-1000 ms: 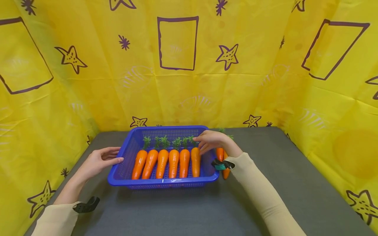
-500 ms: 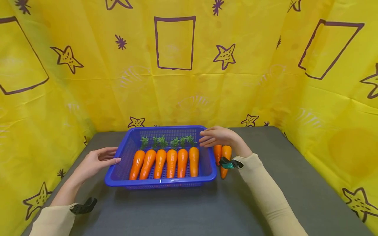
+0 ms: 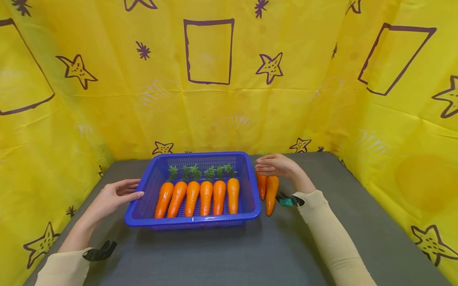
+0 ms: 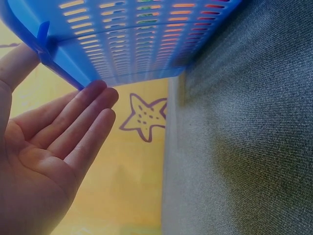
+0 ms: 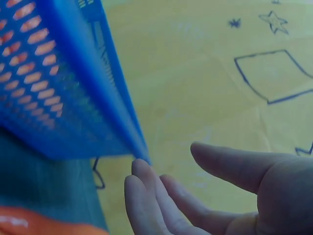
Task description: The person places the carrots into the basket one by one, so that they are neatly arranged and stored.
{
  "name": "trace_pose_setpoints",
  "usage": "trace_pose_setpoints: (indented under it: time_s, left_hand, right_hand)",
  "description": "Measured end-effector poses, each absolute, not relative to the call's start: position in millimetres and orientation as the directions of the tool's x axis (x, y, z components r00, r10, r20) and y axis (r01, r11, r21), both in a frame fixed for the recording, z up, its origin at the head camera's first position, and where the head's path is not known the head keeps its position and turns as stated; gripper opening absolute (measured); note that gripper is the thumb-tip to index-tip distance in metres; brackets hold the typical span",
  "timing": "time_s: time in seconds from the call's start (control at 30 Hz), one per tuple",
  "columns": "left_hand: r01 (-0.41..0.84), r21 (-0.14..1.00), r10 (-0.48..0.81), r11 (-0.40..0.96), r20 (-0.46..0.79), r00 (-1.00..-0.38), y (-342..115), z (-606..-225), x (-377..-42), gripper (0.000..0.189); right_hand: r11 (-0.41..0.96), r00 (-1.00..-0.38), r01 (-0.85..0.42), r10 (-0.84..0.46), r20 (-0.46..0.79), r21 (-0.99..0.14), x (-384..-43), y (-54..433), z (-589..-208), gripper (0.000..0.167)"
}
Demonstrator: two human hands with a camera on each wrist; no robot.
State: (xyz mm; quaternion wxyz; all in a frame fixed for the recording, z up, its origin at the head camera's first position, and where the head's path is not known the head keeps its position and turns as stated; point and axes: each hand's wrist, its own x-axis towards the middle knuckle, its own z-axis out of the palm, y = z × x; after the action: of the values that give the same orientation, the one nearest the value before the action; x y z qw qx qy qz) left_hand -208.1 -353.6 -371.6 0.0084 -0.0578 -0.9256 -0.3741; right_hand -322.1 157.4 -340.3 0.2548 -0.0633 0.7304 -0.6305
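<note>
A blue plastic basket on the dark table holds a row of several orange carrots with green leafy tops. At its left side, my left hand pinches the rim, thumb over the edge and fingers along the outside, as the left wrist view also shows. My right hand is just beyond the right rim, over the tops of two more carrots lying on the table. It holds nothing; its thumb stands apart from the fingers in the right wrist view. The leafy ends of those two carrots are mostly hidden behind it.
A yellow cloth printed with starfish and frames hangs behind the table and along both sides. The grey table top extends in front of the basket and to its right.
My right hand has drawn back from the rightmost carrot in the basket, moving right over the rim to the two carrots outside. My left hand stays at the basket's rim.
</note>
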Motion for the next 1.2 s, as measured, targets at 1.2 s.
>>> trace_pose_setpoints:
  time_s: [1.2]
  left_hand:
    - [0.110,0.700,0.095,0.706,0.060,-0.994,-352.9,-373.3,-207.6,0.064]
  right_hand:
    - [0.209,-0.883,0.369,-0.225,-0.412,-0.905,-325.4,230.0,-413.6,0.059]
